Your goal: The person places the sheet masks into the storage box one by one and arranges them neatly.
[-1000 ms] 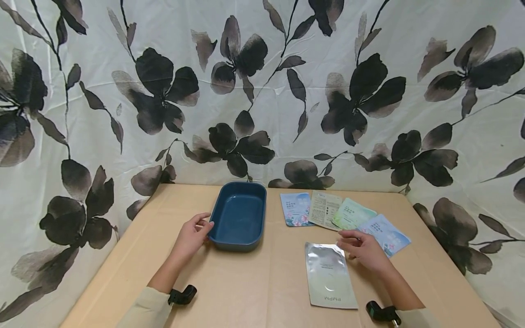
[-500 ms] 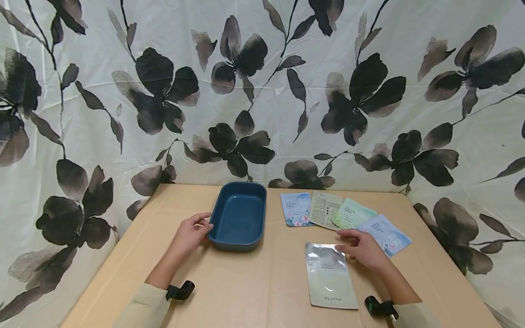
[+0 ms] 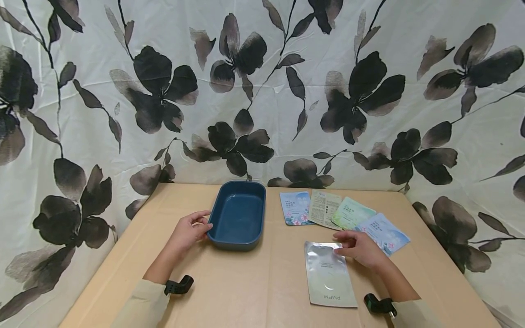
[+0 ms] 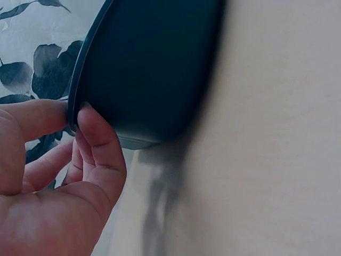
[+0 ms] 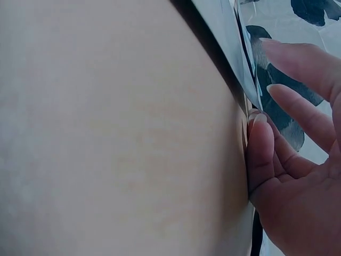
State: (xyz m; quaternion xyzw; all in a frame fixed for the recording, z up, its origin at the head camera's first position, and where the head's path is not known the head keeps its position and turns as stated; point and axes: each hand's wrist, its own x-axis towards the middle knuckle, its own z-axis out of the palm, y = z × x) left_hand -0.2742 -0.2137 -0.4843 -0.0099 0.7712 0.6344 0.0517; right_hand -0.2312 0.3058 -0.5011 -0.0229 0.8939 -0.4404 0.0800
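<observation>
My left hand point(image 3: 186, 236) pinches the left rim of a dark blue rectangular dish point(image 3: 238, 246) between thumb and fingers. The left wrist view shows the thumb point(image 4: 101, 138) on the outer wall of the dish point(image 4: 144, 64), which stands on the table. A silver foil face mask packet point(image 3: 330, 278), printed PMPM, lies flat at front right. My right hand point(image 3: 362, 248) hovers over its upper right corner, index finger and thumb apart. In the right wrist view, the thumb point(image 5: 261, 144) is close to a packet's edge; whether it touches is unclear.
Behind the right hand several smaller packets overlap in a fan: a blue one point(image 3: 295, 208), a cream one with print point(image 3: 324, 209), a green one point(image 3: 352, 213) and another blue one point(image 3: 387, 232). A floral cloth point(image 3: 287, 114) hangs behind the tan table point(image 3: 262, 291).
My right hand has shifted slightly left, further over the silver packet's corner. The left hand keeps its pinch on the dish, while its forearm has moved a little left. The dish and packets stay put.
</observation>
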